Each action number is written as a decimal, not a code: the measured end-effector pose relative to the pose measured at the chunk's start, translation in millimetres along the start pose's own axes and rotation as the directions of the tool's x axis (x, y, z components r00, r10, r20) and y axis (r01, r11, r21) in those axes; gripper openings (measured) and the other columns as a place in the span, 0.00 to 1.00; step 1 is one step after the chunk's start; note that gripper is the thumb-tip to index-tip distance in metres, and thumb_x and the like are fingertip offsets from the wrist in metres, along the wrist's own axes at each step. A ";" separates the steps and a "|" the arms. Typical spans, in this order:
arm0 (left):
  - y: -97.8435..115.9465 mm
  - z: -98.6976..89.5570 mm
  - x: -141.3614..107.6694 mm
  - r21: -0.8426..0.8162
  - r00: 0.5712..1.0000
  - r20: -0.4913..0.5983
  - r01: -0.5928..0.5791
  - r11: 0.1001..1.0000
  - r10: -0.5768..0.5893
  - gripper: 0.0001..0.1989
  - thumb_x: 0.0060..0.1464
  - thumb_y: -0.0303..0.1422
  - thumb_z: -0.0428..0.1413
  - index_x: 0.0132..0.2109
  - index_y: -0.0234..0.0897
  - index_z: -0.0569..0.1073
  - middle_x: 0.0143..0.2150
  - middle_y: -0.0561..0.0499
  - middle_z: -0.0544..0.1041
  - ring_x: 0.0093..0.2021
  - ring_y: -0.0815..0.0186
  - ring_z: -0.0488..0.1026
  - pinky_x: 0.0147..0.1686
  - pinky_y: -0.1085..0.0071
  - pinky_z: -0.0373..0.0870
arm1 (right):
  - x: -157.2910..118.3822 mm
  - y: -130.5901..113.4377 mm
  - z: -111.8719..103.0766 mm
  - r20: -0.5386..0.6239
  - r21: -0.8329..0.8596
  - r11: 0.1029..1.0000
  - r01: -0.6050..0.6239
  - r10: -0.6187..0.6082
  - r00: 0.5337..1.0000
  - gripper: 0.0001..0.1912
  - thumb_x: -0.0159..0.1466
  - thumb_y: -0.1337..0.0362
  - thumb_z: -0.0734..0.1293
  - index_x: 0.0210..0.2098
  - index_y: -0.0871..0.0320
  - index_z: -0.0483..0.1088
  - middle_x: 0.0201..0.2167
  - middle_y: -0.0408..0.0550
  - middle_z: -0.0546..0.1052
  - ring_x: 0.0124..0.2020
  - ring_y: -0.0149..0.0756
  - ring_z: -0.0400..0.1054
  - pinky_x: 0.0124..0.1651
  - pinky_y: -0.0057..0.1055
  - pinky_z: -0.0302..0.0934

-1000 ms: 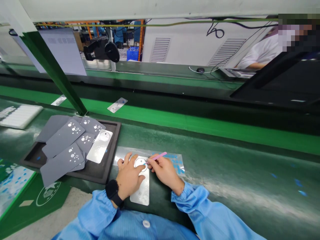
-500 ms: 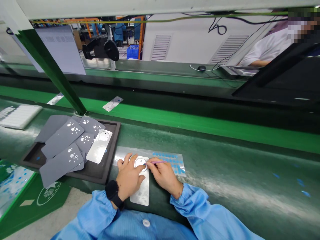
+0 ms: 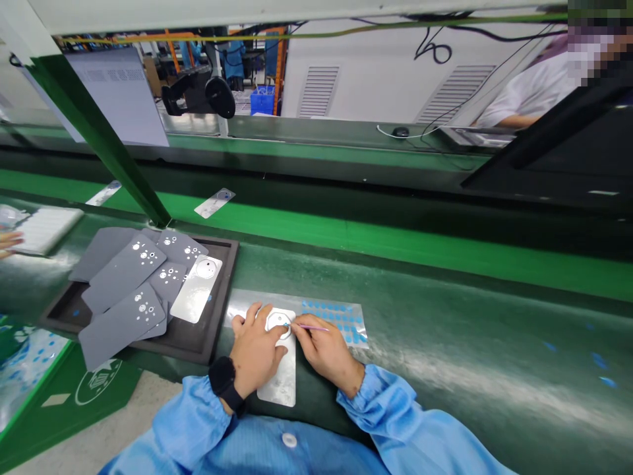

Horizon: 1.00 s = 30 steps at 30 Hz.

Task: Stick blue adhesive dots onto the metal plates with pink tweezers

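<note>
A silvery rectangular panel (image 3: 281, 389) with a round white-and-black ring near its top lies in front of me. My left hand (image 3: 257, 346) rests spread over its left side, fingers apart, the index fingertip at the ring. Between thumb and fingers my right hand (image 3: 324, 349) pinches a thin pink stick (image 3: 315, 327), its tip at the ring's right side beside a tiny blue spot. The stick's exact kind cannot be made out. Behind and right of the hands lies a clear sheet of blue stickers (image 3: 341, 310), partly hidden by my right hand.
To the left, a dark tray (image 3: 212, 336) holds several grey panels (image 3: 123, 316) and one silvery panel (image 3: 196, 290). A green post (image 3: 99, 138) rises behind it. Another silvery panel (image 3: 215, 203) lies on the green belt (image 3: 346, 234). Another person's hand (image 3: 8, 243) shows at the left edge.
Panels on the green belt have shifted slightly left. Another person's hand has appeared at the left edge. The pink stick has tilted a little; my hands stay nearly in place.
</note>
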<state>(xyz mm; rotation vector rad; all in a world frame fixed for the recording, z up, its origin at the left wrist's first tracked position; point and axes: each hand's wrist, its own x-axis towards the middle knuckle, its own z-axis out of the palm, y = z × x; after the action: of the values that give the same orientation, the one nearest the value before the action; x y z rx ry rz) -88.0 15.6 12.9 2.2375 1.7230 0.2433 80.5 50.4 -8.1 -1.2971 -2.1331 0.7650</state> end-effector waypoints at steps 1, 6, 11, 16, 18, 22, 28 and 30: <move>-0.1 0.0 0.0 0.000 1.000 -0.001 0.000 1.000 0.000 0.14 0.53 0.34 0.60 0.48 0.48 0.75 0.61 0.44 0.64 0.62 0.46 0.54 0.48 0.48 0.58 | -0.1 -0.1 -0.3 0.001 -0.004 1.000 0.005 -0.005 1.000 0.15 0.67 0.60 0.55 0.32 0.56 0.71 0.31 0.52 0.77 0.33 0.41 0.72 0.39 0.35 0.65; -1.2 1.6 0.8 -0.006 1.000 -0.005 -0.002 1.000 0.002 0.14 0.52 0.34 0.60 0.48 0.48 0.74 0.61 0.43 0.63 0.62 0.46 0.54 0.48 0.47 0.58 | -0.3 -2.1 -2.3 0.035 0.016 1.000 -0.025 0.025 0.999 0.14 0.66 0.61 0.56 0.31 0.55 0.71 0.31 0.50 0.78 0.35 0.41 0.72 0.41 0.34 0.65; -2.2 6.1 -5.1 -0.011 0.998 -0.055 0.008 1.000 -0.008 0.15 0.52 0.35 0.60 0.48 0.46 0.74 0.61 0.41 0.63 0.63 0.44 0.53 0.50 0.45 0.56 | 5.1 -2.3 -8.4 -0.010 0.140 0.980 -0.143 0.146 0.989 0.13 0.65 0.59 0.56 0.29 0.54 0.68 0.28 0.49 0.77 0.31 0.39 0.72 0.38 0.34 0.65; -3.1 12.7 -18.4 0.031 0.980 -0.187 0.069 0.997 -0.062 0.24 0.48 0.40 0.63 0.52 0.40 0.70 0.61 0.38 0.63 0.62 0.43 0.55 0.51 0.45 0.57 | 27.9 -10.4 -17.5 -0.026 0.020 0.994 -0.106 0.106 0.994 0.10 0.61 0.70 0.55 0.29 0.55 0.67 0.33 0.51 0.74 0.37 0.39 0.69 0.44 0.33 0.64; -4.3 17.5 -21.6 0.050 0.969 -0.237 0.084 0.995 -0.069 0.23 0.48 0.41 0.63 0.51 0.39 0.70 0.60 0.38 0.64 0.62 0.43 0.56 0.50 0.46 0.57 | 34.6 -17.8 -18.4 0.107 -0.106 0.991 -0.087 0.098 0.989 0.09 0.58 0.73 0.57 0.29 0.58 0.68 0.36 0.54 0.73 0.38 0.39 0.69 0.46 0.33 0.63; -5.2 29.8 -23.1 0.077 0.929 -0.366 0.081 0.994 -0.047 0.20 0.51 0.40 0.60 0.50 0.39 0.70 0.58 0.37 0.65 0.60 0.44 0.58 0.49 0.49 0.59 | 39.1 -29.6 -18.8 0.279 -0.214 0.968 -0.132 0.190 0.941 0.06 0.53 0.68 0.67 0.32 0.60 0.69 0.36 0.53 0.72 0.33 0.37 0.68 0.37 0.31 0.62; -4.1 0.8 -26.1 0.065 0.778 -0.628 0.078 0.995 -0.020 0.11 0.59 0.34 0.48 0.48 0.37 0.66 0.53 0.36 0.65 0.55 0.48 0.62 0.50 0.51 0.60 | 100.1 -17.0 -57.0 0.162 0.076 0.984 -0.163 0.149 0.975 0.06 0.51 0.73 0.66 0.29 0.58 0.70 0.26 0.42 0.75 0.27 0.32 0.67 0.29 0.25 0.57; -17.2 -26.6 -30.1 0.078 0.727 -0.684 0.148 0.986 -0.056 0.10 0.60 0.33 0.46 0.47 0.37 0.65 0.50 0.37 0.66 0.54 0.50 0.63 0.51 0.53 0.60 | 140.4 -6.7 -82.3 -0.040 0.139 0.970 -0.200 0.208 0.977 0.03 0.53 0.71 0.66 0.27 0.59 0.71 0.25 0.43 0.76 0.27 0.33 0.67 0.30 0.26 0.58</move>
<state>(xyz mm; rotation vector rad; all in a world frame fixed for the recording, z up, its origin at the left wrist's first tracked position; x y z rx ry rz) -120.1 -5.8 33.5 2.2830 2.2562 1.0817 76.2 190.7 74.4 -1.4621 -1.8904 0.9297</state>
